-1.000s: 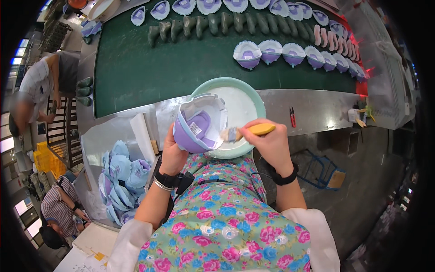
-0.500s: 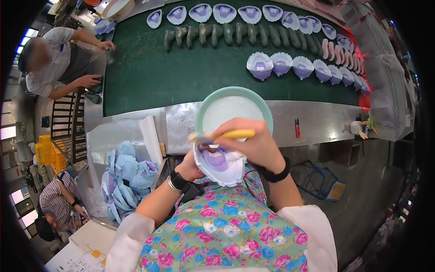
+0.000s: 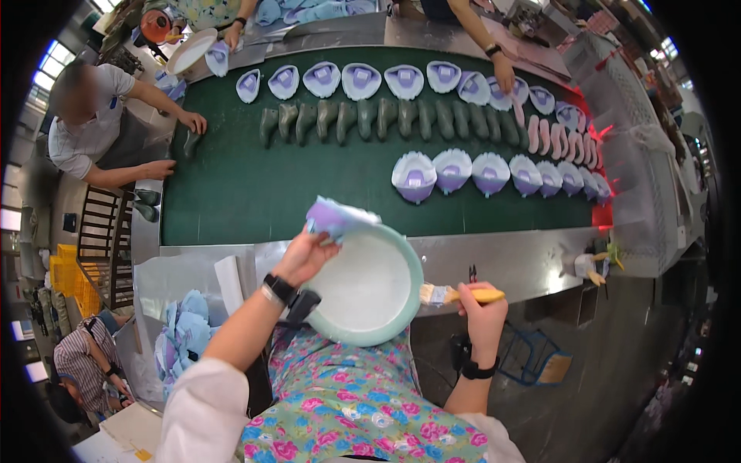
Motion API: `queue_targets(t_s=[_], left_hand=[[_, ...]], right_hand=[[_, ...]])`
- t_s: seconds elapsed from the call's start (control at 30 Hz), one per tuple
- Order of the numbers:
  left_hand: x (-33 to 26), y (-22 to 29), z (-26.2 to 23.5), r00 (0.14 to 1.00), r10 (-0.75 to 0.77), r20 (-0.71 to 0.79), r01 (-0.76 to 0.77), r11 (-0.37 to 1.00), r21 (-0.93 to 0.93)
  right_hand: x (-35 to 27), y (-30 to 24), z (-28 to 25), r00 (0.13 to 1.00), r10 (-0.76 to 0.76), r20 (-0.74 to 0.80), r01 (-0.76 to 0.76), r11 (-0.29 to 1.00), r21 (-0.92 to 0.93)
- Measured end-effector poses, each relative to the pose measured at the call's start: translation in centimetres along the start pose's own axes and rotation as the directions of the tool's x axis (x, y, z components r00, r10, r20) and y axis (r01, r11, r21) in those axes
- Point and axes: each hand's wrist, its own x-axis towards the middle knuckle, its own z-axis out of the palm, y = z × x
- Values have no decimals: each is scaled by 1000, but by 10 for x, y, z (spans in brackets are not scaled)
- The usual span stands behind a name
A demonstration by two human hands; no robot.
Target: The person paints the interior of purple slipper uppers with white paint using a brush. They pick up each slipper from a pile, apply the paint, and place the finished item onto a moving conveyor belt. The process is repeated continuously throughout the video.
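Purple upper (image 3: 330, 217) in left hand (image 3: 306, 259)

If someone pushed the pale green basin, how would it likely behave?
The basin would probably feel heavy, given the broad pool of white liquid inside. A quick shove could make it slosh, since the liquid's surface looks uncovered.
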Motion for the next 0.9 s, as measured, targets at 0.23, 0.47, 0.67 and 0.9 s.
queue_targets(t_s=[0.23,0.47,0.67,0.9], left_hand=[[193,10,41,927,264,-268,-238,963,125],[171,-17,-10,920,-348,180,367,604,-707],[-106,15,-32,952,189,-239,-182,982,48],[-292,14,-309,441,820,-365,654,-16,756]], right_hand=[[27,39,-13,994,73,-77,-70,997,43],[38,36,4,996,86,-40,-86,996,-10],[49,5,37,992,-126,-16,123,987,-102],[18,-43,146,858,-389,337,450,884,-124]])
